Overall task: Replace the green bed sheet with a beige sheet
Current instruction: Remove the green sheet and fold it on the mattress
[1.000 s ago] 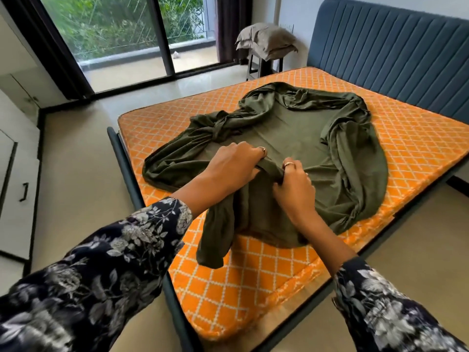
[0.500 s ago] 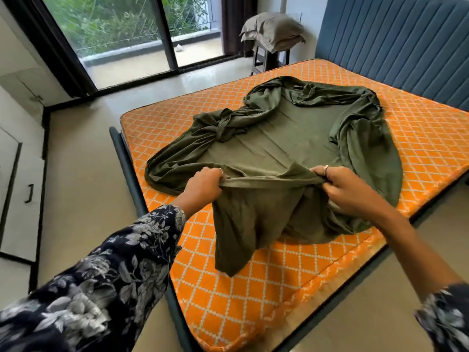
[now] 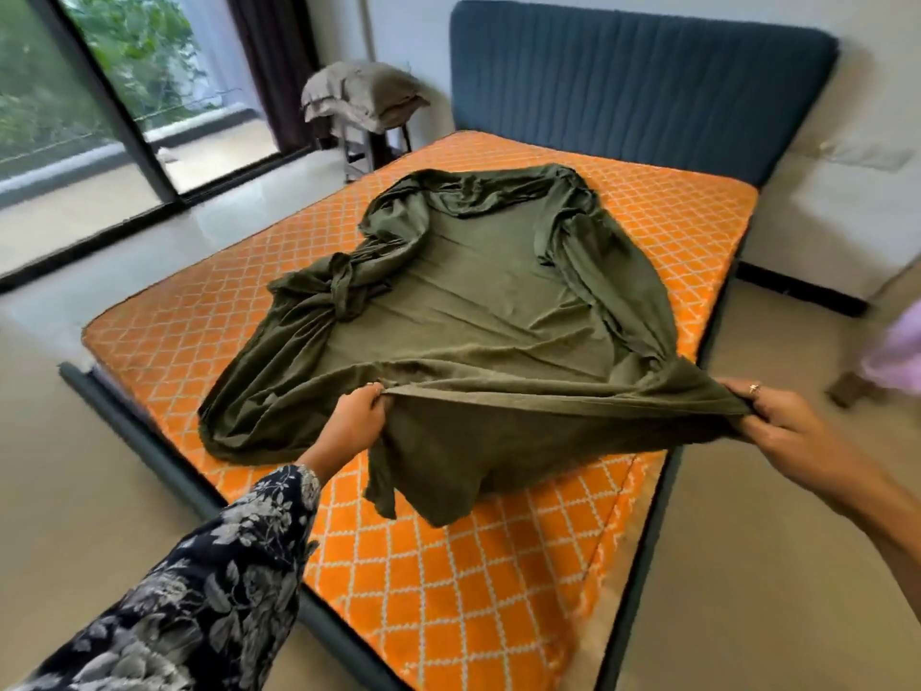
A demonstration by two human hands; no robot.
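Observation:
The green bed sheet (image 3: 478, 301) lies loosely gathered in the middle of the bare orange mattress (image 3: 498, 581), its sides rolled inward. My left hand (image 3: 356, 421) grips the sheet's near edge. My right hand (image 3: 782, 431) grips the same edge farther right, past the mattress side. The edge is stretched taut between them, and a flap of the sheet hangs below it over the mattress. A beige bundle of bedding (image 3: 361, 94) sits on a stool at the far left of the bed; whether it includes the beige sheet I cannot tell.
A blue padded headboard (image 3: 643, 87) stands at the far end, and a dark bed frame (image 3: 144, 441) rims the mattress. Glass doors (image 3: 99, 107) and a dark curtain are at the back left. A pale bench (image 3: 837, 226) stands on the right. A pink object (image 3: 897, 351) shows at the right edge.
My hands have drawn apart along the sheet's near edge, the right one sweeping far to the right. The edge went from bunched to taut. The view has swung right.

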